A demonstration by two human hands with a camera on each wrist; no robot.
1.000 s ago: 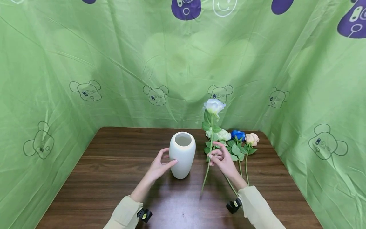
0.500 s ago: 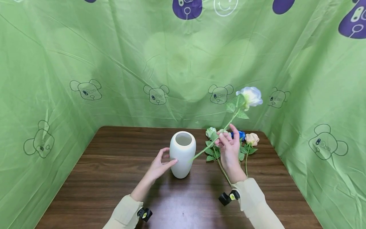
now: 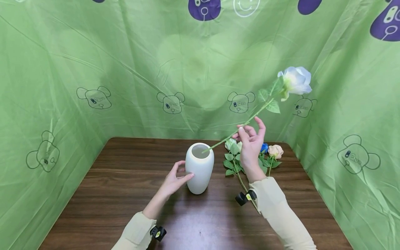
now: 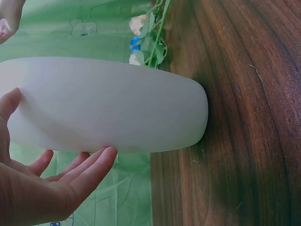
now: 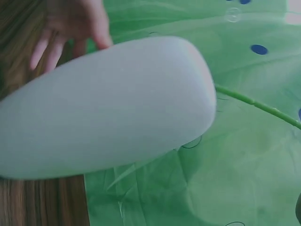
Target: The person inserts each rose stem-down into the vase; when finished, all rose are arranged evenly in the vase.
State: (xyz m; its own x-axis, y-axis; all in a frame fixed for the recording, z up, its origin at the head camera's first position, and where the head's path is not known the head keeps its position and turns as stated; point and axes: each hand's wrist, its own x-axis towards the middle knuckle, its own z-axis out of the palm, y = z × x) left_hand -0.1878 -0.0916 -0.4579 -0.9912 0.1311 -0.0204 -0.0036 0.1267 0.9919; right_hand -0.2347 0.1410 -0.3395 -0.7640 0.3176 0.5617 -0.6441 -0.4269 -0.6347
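Note:
A white vase [image 3: 200, 175] stands upright on the table. My left hand [image 3: 172, 180] holds its left side, thumb in front and fingers round the back; the left wrist view shows the fingers [image 4: 96, 172] along the vase wall. Pinched by the stem in my right hand [image 3: 251, 147] is a pale bluish-white rose [image 3: 296, 80], raised to the right of the vase and tilted. Its stem's lower end lies at the vase mouth, inside the rim as seen from the head. The right wrist view shows the green stem [image 5: 263, 107] meeting the vase's top end.
Several more roses lie at the table's back right: a blue one [image 3: 264, 148], a peach one [image 3: 275, 151] and whitish ones [image 3: 230, 144], partly behind my right hand. A green printed cloth [image 3: 134, 69] hangs round the wooden table [image 3: 125, 173].
My right hand has lifted the pale rose up and to the right and tilted it, bringing the stem end from above the table to the vase mouth. The left hand and vase stay put.

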